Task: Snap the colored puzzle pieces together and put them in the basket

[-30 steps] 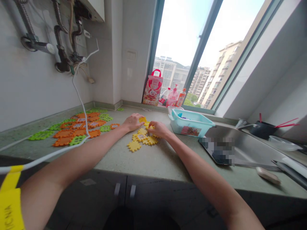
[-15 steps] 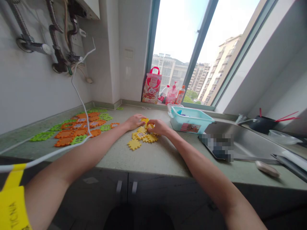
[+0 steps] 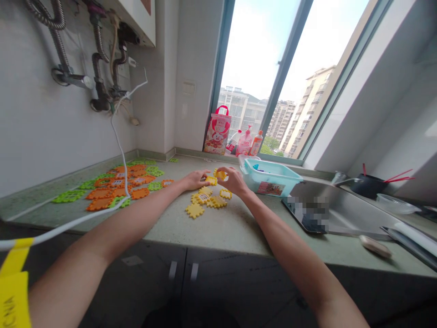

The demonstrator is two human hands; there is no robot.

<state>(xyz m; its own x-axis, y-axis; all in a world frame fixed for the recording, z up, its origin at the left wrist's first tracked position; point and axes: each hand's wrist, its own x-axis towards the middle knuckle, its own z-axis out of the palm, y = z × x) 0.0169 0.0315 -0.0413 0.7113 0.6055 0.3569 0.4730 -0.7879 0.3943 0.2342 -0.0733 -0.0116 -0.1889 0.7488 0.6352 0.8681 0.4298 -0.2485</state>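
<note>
My left hand [image 3: 197, 179] is closed on the edge of a yellow interlocking tile [image 3: 212, 181] with toothed sides. Beside it, my right hand [image 3: 234, 180] pinches another yellow tile [image 3: 221, 174] between thumb and fingers, slightly above the counter. Whether the two tiles touch, I cannot tell. Nearer to me lies a loose cluster of yellow tiles [image 3: 194, 210], some overlapping. One open-framed yellow tile [image 3: 225, 193] rests just below my right hand. To the left, orange tiles [image 3: 99, 203] and green tiles [image 3: 70, 196] are spread over the counter.
A turquoise bin [image 3: 273, 176] with small pieces stands right of my hands. Beyond are the steel sink [image 3: 341, 205], a dark tablet-like object [image 3: 303, 216] and a soap-like bar [image 3: 375, 246]. A white cable [image 3: 118, 141] crosses the left side. Bottles [image 3: 245, 143] line the windowsill.
Both hands have lifted and drawn slightly away from the cluster, each with a yellow tile. The open-framed tile beneath my right hand has come into view. The camera view has shifted a little.
</note>
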